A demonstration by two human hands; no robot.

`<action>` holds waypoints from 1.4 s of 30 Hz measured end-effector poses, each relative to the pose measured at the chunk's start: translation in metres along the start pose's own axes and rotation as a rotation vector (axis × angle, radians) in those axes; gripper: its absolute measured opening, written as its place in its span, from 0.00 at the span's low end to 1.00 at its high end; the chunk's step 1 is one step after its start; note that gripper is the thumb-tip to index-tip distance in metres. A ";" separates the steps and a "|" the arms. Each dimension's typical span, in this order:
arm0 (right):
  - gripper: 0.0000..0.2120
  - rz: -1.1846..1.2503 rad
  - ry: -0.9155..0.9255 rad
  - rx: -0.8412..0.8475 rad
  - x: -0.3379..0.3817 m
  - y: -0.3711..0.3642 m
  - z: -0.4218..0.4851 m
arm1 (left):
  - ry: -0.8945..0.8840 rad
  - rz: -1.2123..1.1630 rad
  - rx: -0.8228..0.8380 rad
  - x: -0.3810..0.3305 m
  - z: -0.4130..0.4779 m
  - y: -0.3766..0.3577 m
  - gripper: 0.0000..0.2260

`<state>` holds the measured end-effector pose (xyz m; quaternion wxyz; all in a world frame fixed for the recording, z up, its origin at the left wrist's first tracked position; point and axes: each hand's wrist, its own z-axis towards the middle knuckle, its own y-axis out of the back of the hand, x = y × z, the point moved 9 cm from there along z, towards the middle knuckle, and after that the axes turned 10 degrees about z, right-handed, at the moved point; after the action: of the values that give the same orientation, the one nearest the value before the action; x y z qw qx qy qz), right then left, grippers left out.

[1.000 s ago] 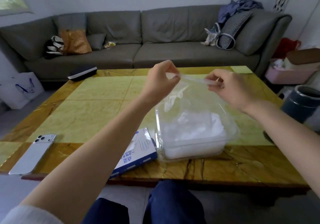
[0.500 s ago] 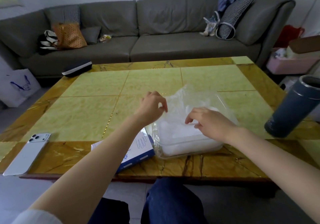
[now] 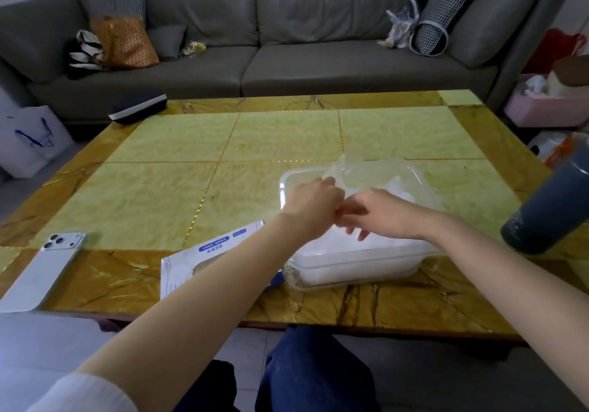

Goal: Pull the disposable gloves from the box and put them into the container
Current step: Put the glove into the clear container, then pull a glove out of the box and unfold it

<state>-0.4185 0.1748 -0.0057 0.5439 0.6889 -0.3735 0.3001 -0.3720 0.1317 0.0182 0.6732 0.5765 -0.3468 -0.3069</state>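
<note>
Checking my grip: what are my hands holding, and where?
Cannot tell: left hand and right hand sit on the gloves in the container, grip hidden.

I see a tiled tabletop [image 3: 287, 137], yellow-green panels inside a brown marbled border. A white phone [image 3: 41, 271] lies face down at its near left corner. Near the front edge, around the centre, a flat blue-and-white box [image 3: 204, 261] lies just beside a clear container [image 3: 350, 271] on its right; whether they touch I cannot tell. A dark case [image 3: 138, 105] sits at the far left corner, and a dark tumbler [image 3: 548, 210] stands at the right edge.
</note>
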 end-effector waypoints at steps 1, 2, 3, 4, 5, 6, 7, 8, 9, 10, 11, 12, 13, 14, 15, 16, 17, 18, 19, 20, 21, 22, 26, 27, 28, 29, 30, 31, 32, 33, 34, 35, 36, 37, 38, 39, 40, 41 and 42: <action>0.04 -0.039 0.042 -0.075 0.002 0.006 0.001 | -0.002 0.018 0.079 -0.003 0.001 -0.013 0.13; 0.04 -0.106 0.071 -0.120 0.000 0.009 0.003 | -0.007 0.034 0.153 -0.005 0.001 -0.026 0.14; 0.06 -0.181 0.084 -0.126 -0.003 0.008 0.005 | -0.017 0.049 0.221 -0.006 0.000 -0.037 0.15; 0.07 -0.276 0.077 -0.098 -0.009 0.005 0.007 | -0.035 0.067 0.286 -0.007 0.000 -0.048 0.15; 0.09 -0.375 0.056 -0.056 -0.017 0.001 0.009 | -0.053 0.088 0.346 -0.009 -0.001 -0.058 0.15; 0.13 -0.476 0.019 -0.008 -0.026 -0.002 0.011 | -0.072 0.113 0.395 -0.010 -0.002 -0.065 0.15; 0.18 -0.557 -0.021 0.035 -0.036 -0.003 0.014 | -0.089 0.142 0.433 -0.012 -0.002 -0.070 0.15; 0.23 -0.617 -0.066 0.078 -0.046 -0.003 0.017 | -0.105 0.170 0.455 -0.013 -0.002 -0.074 0.15; 0.27 -0.658 -0.106 0.113 -0.053 -0.002 0.018 | -0.115 0.191 0.472 -0.014 -0.001 -0.076 0.15; 0.28 -0.688 -0.132 0.137 -0.060 0.000 0.020 | -0.118 0.204 0.491 -0.014 -0.001 -0.078 0.17; 0.29 -0.710 -0.147 0.151 -0.065 0.002 0.021 | -0.113 0.215 0.519 -0.013 -0.002 -0.080 0.20; 0.29 -0.731 -0.159 0.158 -0.070 0.005 0.021 | -0.104 0.228 0.549 -0.011 -0.002 -0.082 0.23; 0.29 -0.748 -0.172 0.162 -0.074 0.008 0.021 | -0.091 0.239 0.574 -0.008 -0.003 -0.084 0.25; 0.29 -0.759 -0.184 0.162 -0.077 0.011 0.021 | -0.078 0.249 0.588 -0.006 -0.004 -0.086 0.28; 0.29 -0.765 -0.197 0.166 -0.081 0.012 0.021 | -0.065 0.254 0.598 -0.003 -0.004 -0.089 0.29; 0.30 -0.773 -0.215 0.174 -0.085 0.012 0.021 | -0.052 0.252 0.607 -0.002 -0.004 -0.091 0.30; 0.31 -0.782 -0.235 0.187 -0.089 0.010 0.021 | -0.039 0.246 0.615 -0.002 -0.005 -0.093 0.30; 0.31 -0.790 -0.245 0.200 -0.091 0.009 0.021 | -0.029 0.244 0.625 -0.002 -0.005 -0.096 0.30; 0.31 -0.794 -0.249 0.209 -0.091 0.007 0.021 | -0.020 0.245 0.638 -0.002 -0.006 -0.098 0.30; 0.31 -0.796 -0.250 0.216 -0.090 0.005 0.021 | -0.014 0.245 0.649 -0.002 -0.007 -0.100 0.30; 0.30 -0.797 -0.253 0.223 -0.088 0.004 0.020 | -0.010 0.239 0.658 -0.002 -0.007 -0.100 0.31; 0.29 -0.799 -0.258 0.230 -0.085 0.003 0.019 | -0.006 0.229 0.665 -0.001 -0.007 -0.100 0.33; 0.26 -0.808 -0.300 0.202 -0.069 0.007 0.014 | -0.010 0.308 0.660 0.000 -0.003 -0.094 0.31; 0.28 -0.803 -0.306 0.180 -0.061 0.009 0.012 | -0.017 0.361 0.615 0.001 0.000 -0.086 0.28; 0.30 -0.797 -0.302 0.152 -0.053 0.011 0.011 | -0.022 0.402 0.553 0.003 0.003 -0.077 0.26; 0.29 -0.792 -0.281 0.116 -0.042 0.011 0.009 | -0.020 0.431 0.483 0.006 0.004 -0.065 0.24; 0.27 -0.787 -0.244 0.066 -0.028 0.011 0.008 | -0.011 0.442 0.412 0.010 0.003 -0.052 0.23; 0.25 -0.780 -0.193 -0.001 -0.014 0.012 0.007 | 0.000 0.428 0.333 0.014 0.002 -0.037 0.22; 0.23 -0.759 -0.129 -0.078 0.001 0.011 0.006 | 0.017 0.368 0.232 0.018 -0.002 -0.022 0.21; 0.22 -0.714 -0.047 -0.157 0.019 0.007 0.005 | 0.052 0.262 0.103 0.026 -0.010 -0.005 0.19; 0.22 -0.648 0.042 -0.229 0.035 0.002 0.003 | 0.102 0.133 -0.037 0.035 -0.021 0.010 0.17; 0.22 -0.581 0.145 -0.294 0.052 -0.006 0.001 | 0.161 0.016 -0.171 0.048 -0.035 0.023 0.15; 0.21 -0.532 0.249 -0.336 0.067 -0.017 -0.001 | 0.221 -0.060 -0.262 0.063 -0.052 0.027 0.14; 0.20 -0.506 0.345 -0.351 0.081 -0.031 -0.002 | 0.279 -0.098 -0.296 0.079 -0.069 0.025 0.13; 0.19 -0.491 0.418 -0.345 0.091 -0.044 -0.002 | 0.326 -0.105 -0.273 0.092 -0.082 0.016 0.12; 0.18 -0.488 0.485 -0.321 0.101 -0.062 -0.001 | 0.382 -0.096 -0.202 0.107 -0.099 0.002 0.12; 0.18 -0.491 0.530 -0.296 0.106 -0.075 0.002 | 0.431 -0.077 -0.109 0.119 -0.111 -0.014 0.13; 0.17 -0.499 0.564 -0.261 0.113 -0.090 0.004 | 0.477 -0.067 -0.009 0.132 -0.126 -0.030 0.14; 0.17 -0.506 0.584 -0.229 0.117 -0.103 0.008 | 0.510 -0.068 0.083 0.142 -0.141 -0.044 0.15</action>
<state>-0.2679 0.1583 0.0344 0.7572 0.5797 -0.0527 0.2964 -0.1754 0.0889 -0.0230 0.7041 0.6736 -0.1585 -0.1593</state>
